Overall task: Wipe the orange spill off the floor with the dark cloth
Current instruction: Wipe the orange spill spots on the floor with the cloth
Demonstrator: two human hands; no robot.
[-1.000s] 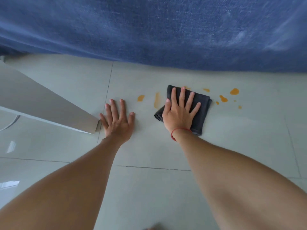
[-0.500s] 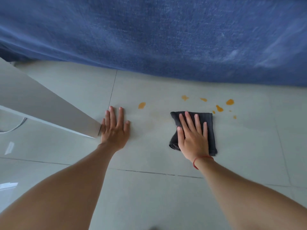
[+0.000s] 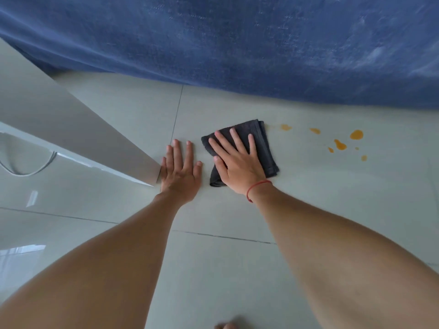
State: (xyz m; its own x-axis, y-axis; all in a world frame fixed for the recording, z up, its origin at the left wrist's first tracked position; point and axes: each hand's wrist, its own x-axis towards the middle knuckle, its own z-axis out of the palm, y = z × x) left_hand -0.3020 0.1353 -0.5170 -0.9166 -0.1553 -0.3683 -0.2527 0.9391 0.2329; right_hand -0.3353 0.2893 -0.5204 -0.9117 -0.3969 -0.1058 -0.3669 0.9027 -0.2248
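A folded dark grey cloth [image 3: 263,143] lies flat on the pale tiled floor [image 3: 237,210]. My right hand [image 3: 237,162], with a red string at the wrist, presses on it with fingers spread. My left hand [image 3: 180,169] rests palm-down on the bare tile just left of the cloth, holding nothing. Several orange drops [image 3: 356,134] dot the floor to the right of the cloth, the nearest one [image 3: 285,127] just off its upper right corner. No orange shows to the left of the cloth.
A blue fabric drape [image 3: 237,43] hangs along the far side of the floor. A white furniture panel [image 3: 71,138] slants in from the left, its corner touching my left hand. A toe tip shows at the bottom edge [image 3: 228,326].
My right hand slid the cloth left and away, over where the left orange drop was; that drop is no longer visible. My left hand stayed planted.
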